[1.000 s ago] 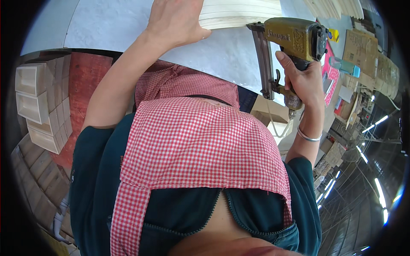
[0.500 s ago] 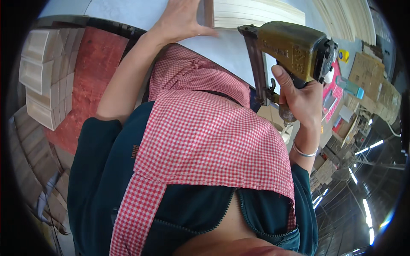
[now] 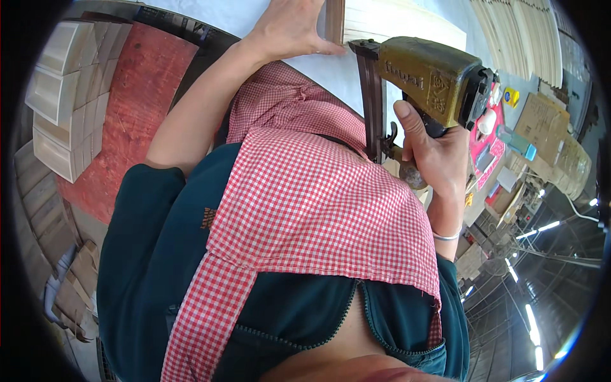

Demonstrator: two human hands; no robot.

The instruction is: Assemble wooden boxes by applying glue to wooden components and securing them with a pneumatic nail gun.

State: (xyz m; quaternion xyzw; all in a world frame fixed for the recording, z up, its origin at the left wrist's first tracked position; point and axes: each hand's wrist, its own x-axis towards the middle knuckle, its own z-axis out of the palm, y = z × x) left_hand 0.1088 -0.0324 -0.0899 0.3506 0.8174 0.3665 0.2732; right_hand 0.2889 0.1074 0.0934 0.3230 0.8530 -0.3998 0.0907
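Note:
My right hand point(image 3: 436, 149) is wrapped round the handle of a pneumatic nail gun point(image 3: 429, 76), its thumb pointing up along the body. The gun has a worn gold-brown body and a dark magazine, and its nose points left, just by my left thumb tip. At the top edge my left hand point(image 3: 286, 28) spans the near end of a brown wooden strip point(image 3: 334, 22), thumb stretched below it; the other fingertips are cut off by the frame. Pale wooden boards point(image 3: 401, 22) lie right of the strip on the light worktop point(image 3: 318, 70).
Pale wooden boxes point(image 3: 51, 95) are stacked at left on a red board point(image 3: 143, 95). A bundle of thin wooden slats point(image 3: 519, 38) lies at the upper right. Beyond are a clear bottle point(image 3: 515, 141), a yellow item point(image 3: 510, 97) and cardboard point(image 3: 541, 121). My checked apron point(image 3: 318, 197) fills the middle.
My left hand and the brown strip have shifted right. The nail gun has moved slightly left and down, bringing its nose closer to the strip. The whole view has tilted a little.

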